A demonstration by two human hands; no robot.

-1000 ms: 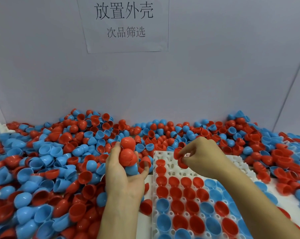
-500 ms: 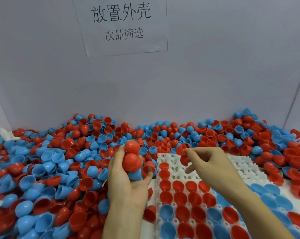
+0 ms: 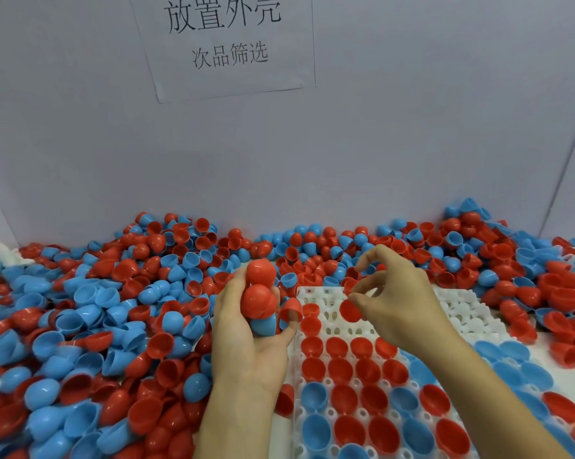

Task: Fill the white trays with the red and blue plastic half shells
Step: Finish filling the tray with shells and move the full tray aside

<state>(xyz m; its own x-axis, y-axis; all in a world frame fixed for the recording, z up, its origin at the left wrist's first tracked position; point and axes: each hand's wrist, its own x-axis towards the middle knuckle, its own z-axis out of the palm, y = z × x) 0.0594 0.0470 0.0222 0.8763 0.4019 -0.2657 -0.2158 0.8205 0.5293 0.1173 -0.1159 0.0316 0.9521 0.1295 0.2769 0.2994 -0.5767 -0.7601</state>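
A white tray (image 3: 329, 306) lies in front of me, its near rows filled with red and blue half shells and its far rows mostly bare. My left hand (image 3: 246, 339) grips a nested stack of half shells (image 3: 259, 296), red on top and blue below, just left of the tray. My right hand (image 3: 395, 299) pinches a single red half shell (image 3: 349, 310) over the tray's far part, its other fingers loosely spread above.
A deep heap of loose red and blue half shells (image 3: 114, 326) covers the table left, behind and right of the tray. A grey wall with a paper sign (image 3: 226, 44) closes the back. More blue shells (image 3: 511, 366) sit in trays at right.
My right hand has moved down and nearer with the red shell, from the tray's far edge to above an empty pocket. The left hand keeps holding its stack.
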